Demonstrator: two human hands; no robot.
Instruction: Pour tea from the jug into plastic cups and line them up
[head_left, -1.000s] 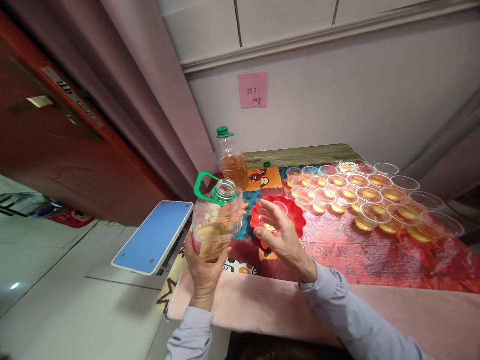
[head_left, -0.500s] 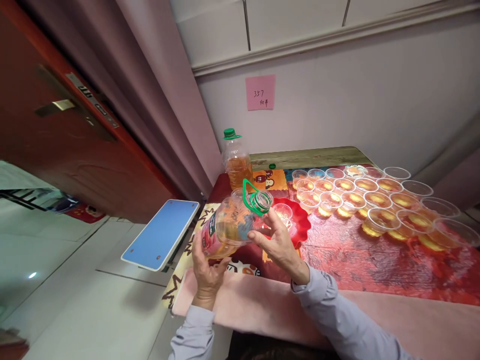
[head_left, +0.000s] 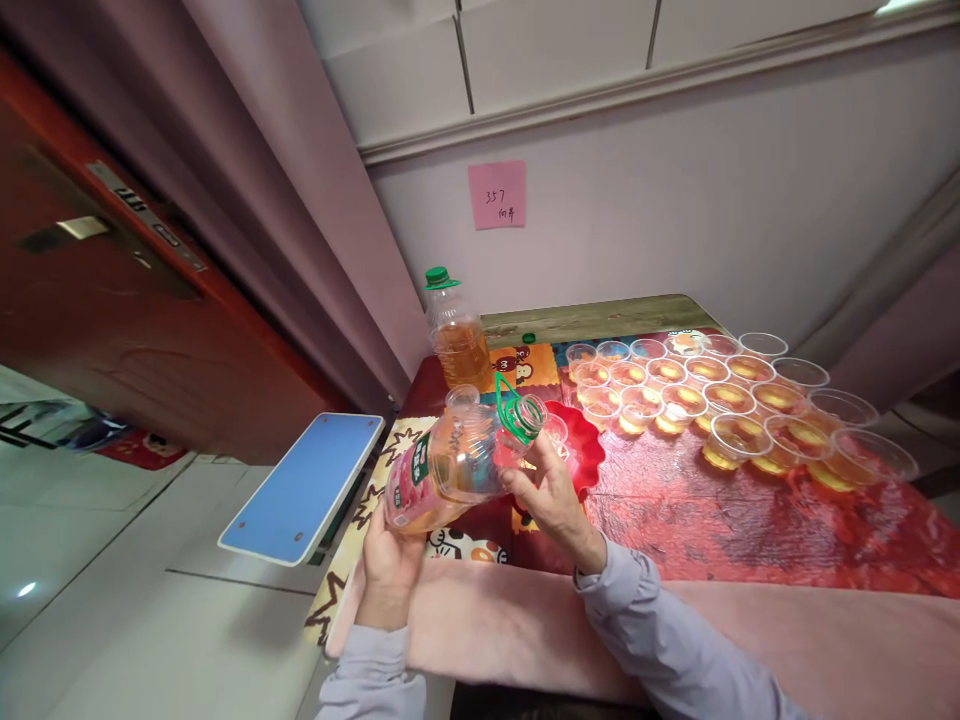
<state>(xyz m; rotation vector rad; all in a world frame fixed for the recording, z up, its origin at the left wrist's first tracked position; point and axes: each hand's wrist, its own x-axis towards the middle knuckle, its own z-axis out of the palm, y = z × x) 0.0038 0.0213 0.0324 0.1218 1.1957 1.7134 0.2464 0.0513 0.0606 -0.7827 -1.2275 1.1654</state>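
Observation:
A large clear bottle with a pink label, a green ring and a green handle at its neck lies tilted across my two hands, its uncapped mouth up and to the right. Some amber liquid is inside. My left hand is wrapped round its base. At the shoulder, just under the neck, my right hand grips with thumb and index finger; its other fingers are partly hidden. Behind the neck sits a red scalloped bowl with a clear cup in it. Another clear cup stands behind the bottle.
Several clear plastic cups of yellow liquid stand in rows on the right. A second bottle, capped green, stands at the back left near a loose green cap. A blue board is left of the table; pink cloth covers its front edge.
The bottle has tipped further toward level, its base turning so more of the label shows. My left hand has shifted lower under the base. The whole view has shifted slightly.

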